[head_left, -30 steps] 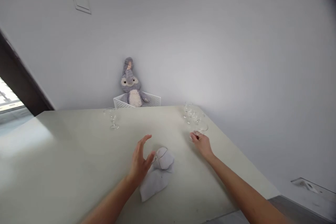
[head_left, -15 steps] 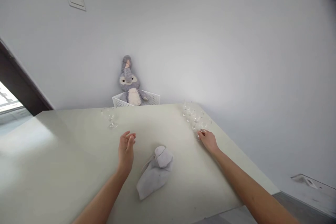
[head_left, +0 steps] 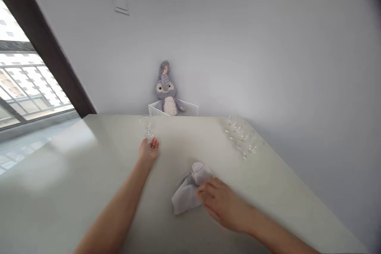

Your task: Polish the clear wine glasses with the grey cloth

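My left hand [head_left: 149,149] is palm up with its fingers loosely curled and apart. It is just in front of the foot of a clear stemmed glass [head_left: 148,127] at the back left; whether it touches the foot I cannot tell. A crumpled light grey cloth [head_left: 187,196] lies in the middle of the table. Over the cloth's right side, partly hiding it, is my right hand [head_left: 220,202], slightly blurred, with bent fingers apart and nothing visible in them. Several more clear stemmed glasses [head_left: 241,133] stand close together at the back right.
Behind the table's far edge, a grey plush toy [head_left: 168,91] sits in a white perforated basket [head_left: 190,108] against the wall. A light switch [head_left: 121,5] is on the wall. To the left is a dark window frame [head_left: 56,55] with a railing [head_left: 35,87] beyond it.
My right hand has let go of the nearest glass in the right group and moved back to the cloth. My left hand has moved forward to the left glass. The view has turned left.
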### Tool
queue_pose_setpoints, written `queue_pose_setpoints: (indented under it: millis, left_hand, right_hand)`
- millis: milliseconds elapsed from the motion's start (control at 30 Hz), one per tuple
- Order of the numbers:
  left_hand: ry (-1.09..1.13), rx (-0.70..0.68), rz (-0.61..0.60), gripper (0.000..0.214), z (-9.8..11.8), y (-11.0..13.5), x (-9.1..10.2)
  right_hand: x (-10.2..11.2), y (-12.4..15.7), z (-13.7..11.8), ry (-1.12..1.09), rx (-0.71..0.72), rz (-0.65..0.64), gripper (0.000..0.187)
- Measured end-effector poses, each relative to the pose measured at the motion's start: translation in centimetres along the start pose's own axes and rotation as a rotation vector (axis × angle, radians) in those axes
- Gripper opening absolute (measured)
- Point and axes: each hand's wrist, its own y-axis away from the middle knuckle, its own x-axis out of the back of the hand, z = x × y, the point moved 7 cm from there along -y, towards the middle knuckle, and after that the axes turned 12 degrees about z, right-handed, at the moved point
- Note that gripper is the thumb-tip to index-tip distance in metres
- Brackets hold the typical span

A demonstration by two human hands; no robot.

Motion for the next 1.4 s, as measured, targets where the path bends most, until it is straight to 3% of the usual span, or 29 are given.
queue_pose_setpoints:
  millis: [100,267,367,500,567,700,800,900,967,1033,1133,1233,1400]
  left_hand:
    - [0.037,0.092,-0.085,0.029,-0.3,-0.7,-1.3]
    - [0.133,0.116,-0.229,0.047,0.7,-1.8,-3.8]
    - [0.181,0.107,-0.283,0.043,1.8,-2.6,-5.4]
    - [0.215,0.090,-0.314,0.037,2.8,-3.2,-6.6]
    - [0.209,0.080,-0.323,0.031,2.8,-2.8,-6.6]
    - [0.160,0.061,-0.391,0.023,1.7,-0.1,-6.1]
    - [0.031,-0.049,-0.516,0.021,0.0,3.3,-5.6]
    - [-0.076,-0.166,-0.624,0.029,-2.3,6.5,-4.8]
    - [-0.128,-0.199,-0.679,0.035,-3.9,8.2,-4.2]
    - [-0.192,-0.221,-0.718,0.040,-5.3,9.3,-3.7]
    - [-0.296,-0.267,-0.783,0.046,-6.4,10.5,-2.9]
    - [-0.436,-0.354,-0.881,0.049,-7.1,11.1,-2.5]
    - [-0.757,-0.525,-0.990,0.049,-8.1,11.0,-2.2]
  right_hand:
    - [-2.7,-1.2,-1.6,0.141,0.160,-0.038,0.036]
    - [-6.0,-1.8,1.7,0.104,0.097,-0.030,0.024]
    - [-5.5,-2.8,4.5,-0.177,-0.165,0.085,0.025]
    - [-3.7,-3.3,9.3,-0.675,-0.820,0.393,0.017]
    - [-3.2,-3.3,10.6,-0.949,-1.035,0.531,0.018]
    - [-3.1,-3.3,12.4,-1.252,-1.168,0.693,0.023]
    - [-2.7,-2.5,13.6,-1.177,-1.174,0.850,0.022]
    - [-1.5,-2.4,13.0,-0.988,-1.092,0.968,0.024]
    - [-0.7,-3.4,11.4,-0.880,-0.966,0.933,0.026]
    - [-0.9,-4.9,9.3,-0.843,-0.836,0.777,0.030]
    - [-2.8,-6.5,6.9,-0.908,-0.716,0.520,0.037]
    - [-5.0,-6.2,6.8,-0.974,-0.716,0.420,0.033]
    - [-7.2,-4.6,8.4,-1.174,-0.852,0.348,0.023]
